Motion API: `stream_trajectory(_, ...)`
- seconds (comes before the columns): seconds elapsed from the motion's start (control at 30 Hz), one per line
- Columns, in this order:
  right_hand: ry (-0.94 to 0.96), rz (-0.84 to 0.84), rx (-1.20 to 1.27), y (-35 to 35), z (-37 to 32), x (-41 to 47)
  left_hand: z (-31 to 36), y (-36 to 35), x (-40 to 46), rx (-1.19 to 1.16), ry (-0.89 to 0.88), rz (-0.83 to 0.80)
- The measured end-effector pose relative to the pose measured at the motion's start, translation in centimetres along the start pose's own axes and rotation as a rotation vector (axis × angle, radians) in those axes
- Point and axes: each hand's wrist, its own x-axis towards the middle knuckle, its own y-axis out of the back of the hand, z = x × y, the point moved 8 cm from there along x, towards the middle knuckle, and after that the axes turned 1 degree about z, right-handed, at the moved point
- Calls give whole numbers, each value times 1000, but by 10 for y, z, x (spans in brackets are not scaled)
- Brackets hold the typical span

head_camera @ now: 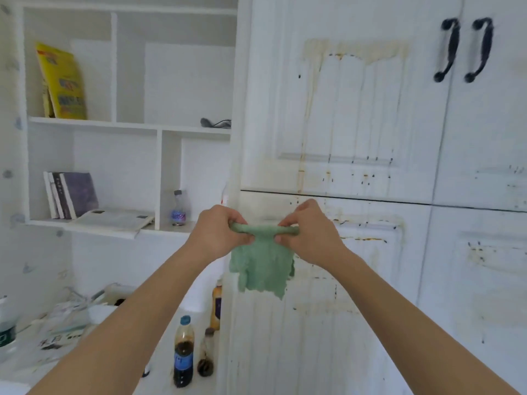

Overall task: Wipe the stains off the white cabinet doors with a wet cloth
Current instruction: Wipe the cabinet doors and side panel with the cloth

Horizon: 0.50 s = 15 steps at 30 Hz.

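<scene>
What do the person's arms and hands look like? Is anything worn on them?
Both forearms are bare, with no sleeves in view. The left hand and the right hand wear no gloves. No watch, bracelet or ring shows on the sides facing the camera.

The single head-worn wide-angle camera looks forward and slightly down, close to the white cabinet doors (356, 115) that fill the right half of the picture. Open shelves (128, 126) bend along the left edge, and both forearms reach in from the near bottom edge.
</scene>
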Motion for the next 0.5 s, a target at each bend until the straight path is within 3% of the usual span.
stream_trajectory(0.17, -109, 199, -100, 74, 55, 38, 74, -20, 53, 50, -86, 42)
stream_trajectory(0.33, -154, 490, -5, 136, 81, 75, 141, -30, 103, -280, -105, 31)
stream_trajectory(0.4, -134, 611, 51, 157, 84, 89, 162, -28, 126, -336, -162, 93)
stream_trajectory(0.5, -57, 755, 125, 171, 81, 107, 185, -20, 152, -245, -289, 210)
